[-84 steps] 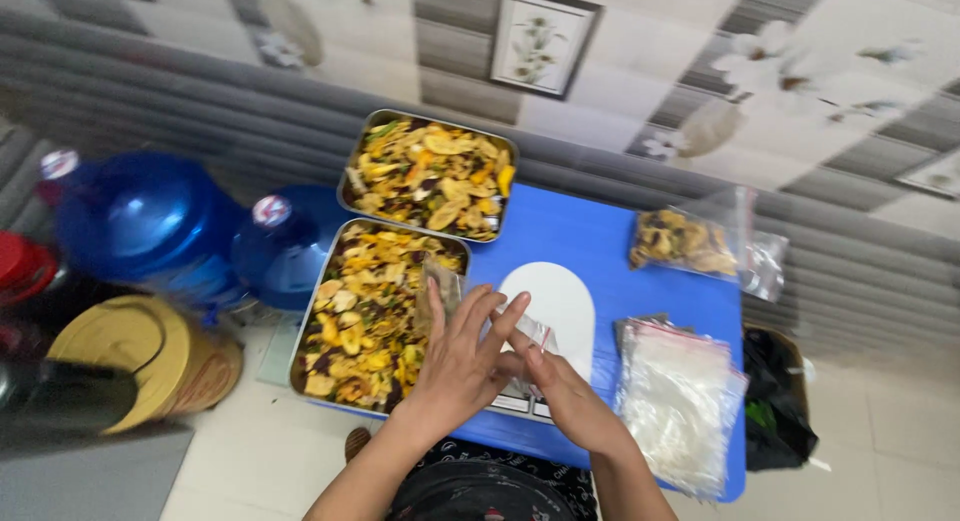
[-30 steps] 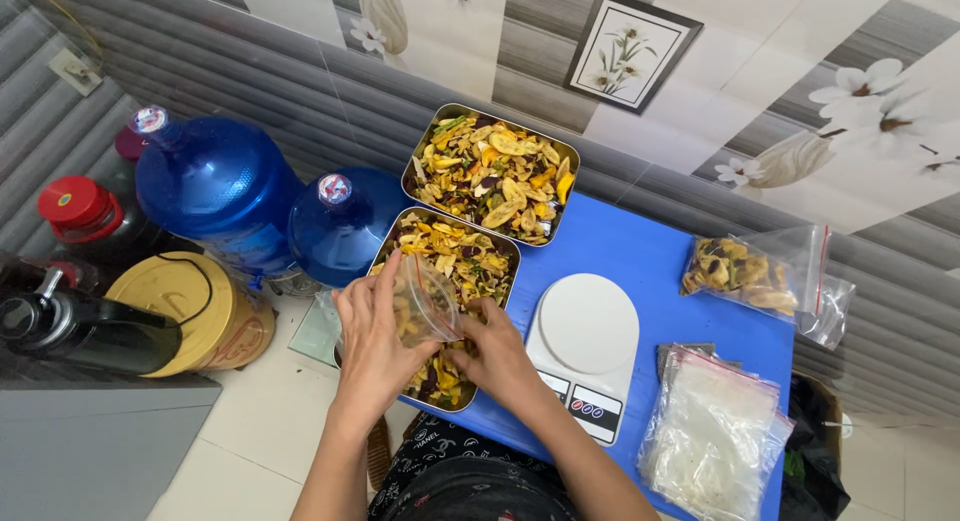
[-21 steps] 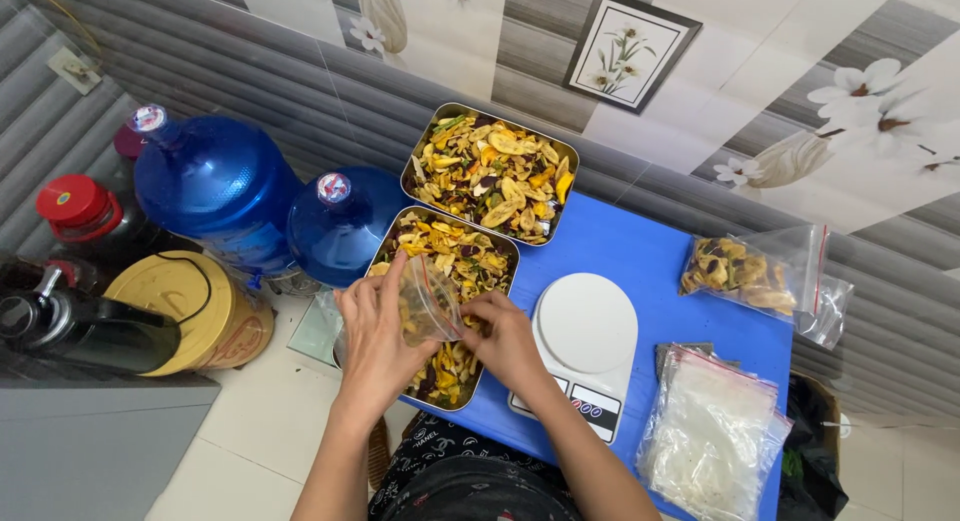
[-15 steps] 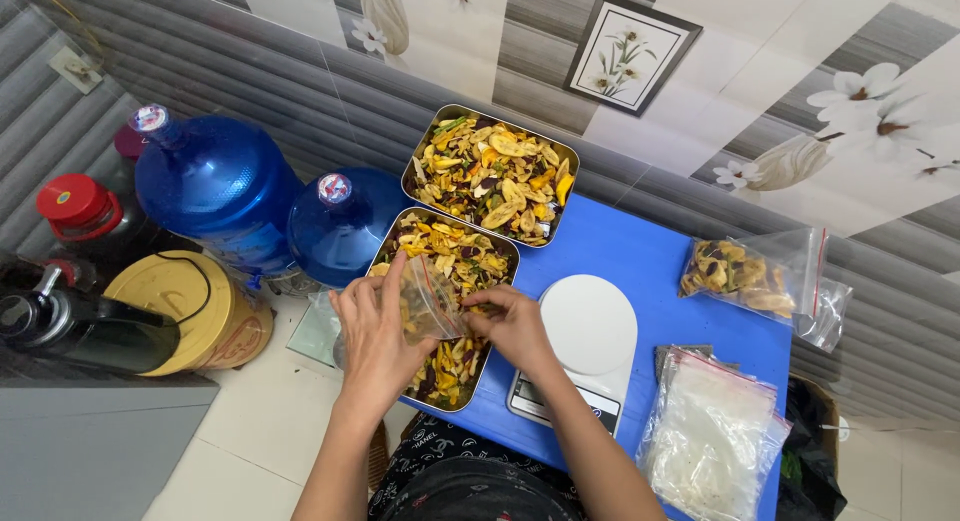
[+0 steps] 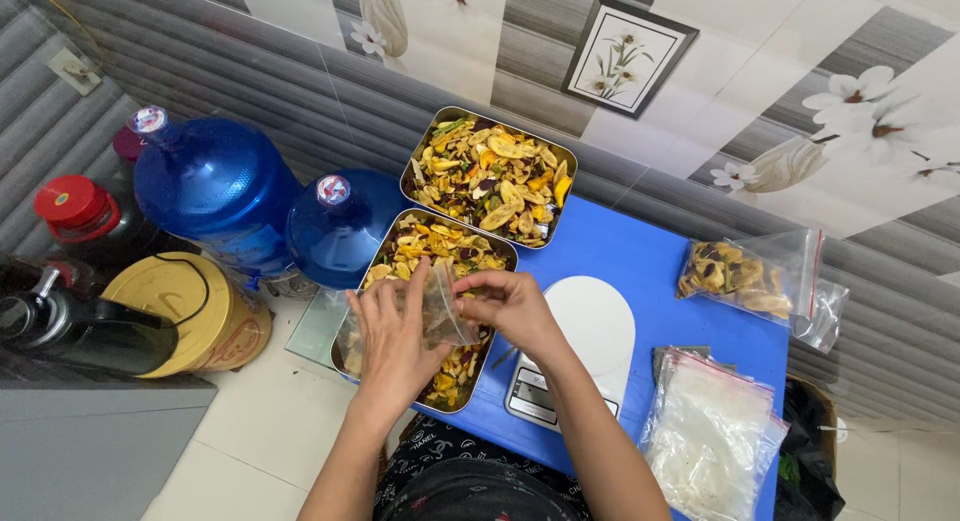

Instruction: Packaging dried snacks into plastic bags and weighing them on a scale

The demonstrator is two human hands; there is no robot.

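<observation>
My left hand (image 5: 392, 336) holds a small clear zip bag (image 5: 440, 311) open over the near metal tray (image 5: 349, 318) of mixed dried fruit and vegetable chips. My right hand (image 5: 510, 306) is at the bag's mouth with its fingers pinched on a few chips. A second metal tray (image 5: 488, 176) of the same chips lies just beyond, against the wall. A white kitchen scale (image 5: 585, 346) stands on the blue table (image 5: 650, 266) right of my right hand.
A filled zip bag of chips (image 5: 745, 279) lies at the table's far right. A stack of empty zip bags (image 5: 712, 441) is at the near right. Two blue water jugs (image 5: 215, 186), a gold tin (image 5: 190, 316) and dark bottles (image 5: 70, 321) stand on the floor to the left.
My hands went from the scale to the near tray with the bag. In the last second my right hand rose from the tray's chips to the bag's mouth.
</observation>
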